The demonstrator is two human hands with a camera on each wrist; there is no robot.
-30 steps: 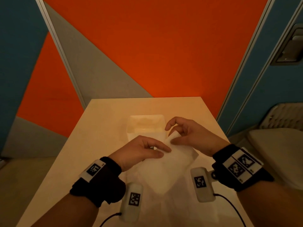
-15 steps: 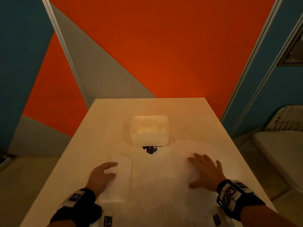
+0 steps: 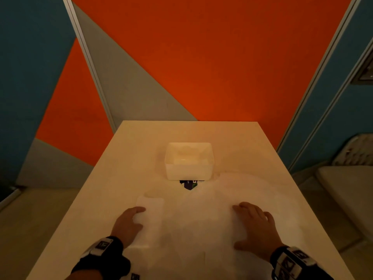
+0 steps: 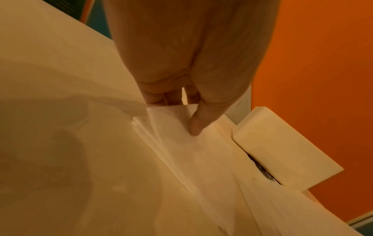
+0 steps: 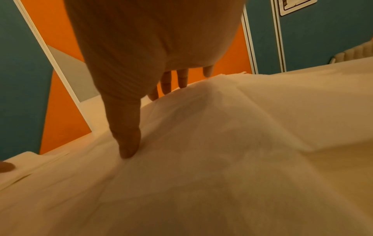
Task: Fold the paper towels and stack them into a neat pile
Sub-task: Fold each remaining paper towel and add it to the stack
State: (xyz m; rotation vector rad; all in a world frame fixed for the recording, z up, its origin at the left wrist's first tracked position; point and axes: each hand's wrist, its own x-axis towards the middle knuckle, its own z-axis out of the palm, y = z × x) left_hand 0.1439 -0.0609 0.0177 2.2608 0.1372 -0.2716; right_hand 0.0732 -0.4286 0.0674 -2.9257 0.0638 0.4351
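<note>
My left hand (image 3: 129, 223) is pressing flat, fingers relaxed, on the folded paper towel (image 3: 150, 215) lying left of centre on the table (image 3: 129, 150). My right hand (image 3: 254, 225) is resting spread and flat on the loose unfolded towels (image 3: 201, 223) just beside it, near the white box (image 3: 188, 160).

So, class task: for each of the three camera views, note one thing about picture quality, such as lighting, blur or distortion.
Head view: dim orange light, and the paper towels wash out against the table, with soft edges. Left wrist view: the left hand looms large and blurred, and a shadow falls on the sheets. Right wrist view: wide-angle bending curves the wall lines; the right hand is dark and soft.
</note>
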